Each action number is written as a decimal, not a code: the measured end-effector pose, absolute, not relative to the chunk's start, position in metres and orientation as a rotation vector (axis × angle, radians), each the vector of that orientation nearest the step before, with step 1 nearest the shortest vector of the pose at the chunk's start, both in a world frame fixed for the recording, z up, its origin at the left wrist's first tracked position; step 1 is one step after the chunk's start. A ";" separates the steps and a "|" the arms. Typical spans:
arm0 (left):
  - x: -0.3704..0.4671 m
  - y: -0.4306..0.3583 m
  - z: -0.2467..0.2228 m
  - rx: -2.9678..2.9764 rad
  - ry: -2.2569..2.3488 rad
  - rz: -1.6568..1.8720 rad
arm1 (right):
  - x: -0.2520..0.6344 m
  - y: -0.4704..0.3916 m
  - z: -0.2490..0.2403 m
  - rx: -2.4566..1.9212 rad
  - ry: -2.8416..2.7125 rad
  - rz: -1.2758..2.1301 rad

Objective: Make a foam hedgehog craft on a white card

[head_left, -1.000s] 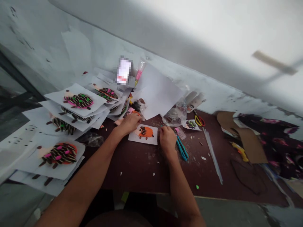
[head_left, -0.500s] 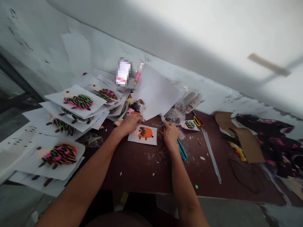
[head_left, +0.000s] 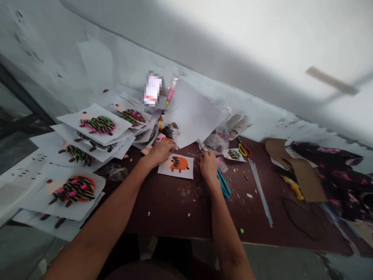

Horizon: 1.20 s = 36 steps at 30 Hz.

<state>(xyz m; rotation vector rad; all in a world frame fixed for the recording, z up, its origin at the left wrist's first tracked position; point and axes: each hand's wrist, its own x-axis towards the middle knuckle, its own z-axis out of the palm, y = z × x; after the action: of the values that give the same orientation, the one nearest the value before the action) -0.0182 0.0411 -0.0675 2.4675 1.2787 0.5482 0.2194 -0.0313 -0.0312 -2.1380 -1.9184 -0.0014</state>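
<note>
A small white card lies on the table, bearing an orange clay hedgehog with dark spines on its left part. At the card's upper left corner is my left hand, its fingers bent and close together; what they hold, if anything, is hidden. My right hand rests on the table right of the card, its fingers curled down in a pinch over something too small to make out. Blue-handled scissors lie beside my right wrist. Orange and pink clay pieces lie just beyond my left hand.
Stacked sheets with finished hedgehogs cover the left side. A phone leans at the wall near white paper. To the right are yellow-and-red scissors, clear sticks, a yellow tool and cardboard.
My right hand has shifted very slightly, and a bit of pink now shows beside it. My left hand and the card stay in place.
</note>
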 end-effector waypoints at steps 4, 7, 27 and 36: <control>-0.019 0.041 -0.068 2.474 1.270 0.552 | 0.206 -0.045 -0.034 -1.768 -1.881 0.121; -0.019 0.041 -0.068 2.463 1.274 0.573 | 0.190 -0.059 -0.034 -1.533 -1.946 0.248; -0.018 0.040 -0.068 2.471 1.294 0.568 | 0.151 -0.078 -0.038 -1.650 -2.303 0.060; -0.018 0.039 -0.067 2.462 1.289 0.591 | 0.151 -0.076 -0.042 -1.662 -2.311 0.028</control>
<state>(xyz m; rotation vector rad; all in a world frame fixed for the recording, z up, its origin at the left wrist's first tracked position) -0.0178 0.0389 -0.0674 2.4617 1.2895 0.5907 0.1509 -0.0760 -0.0422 -1.6616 -2.3107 0.0278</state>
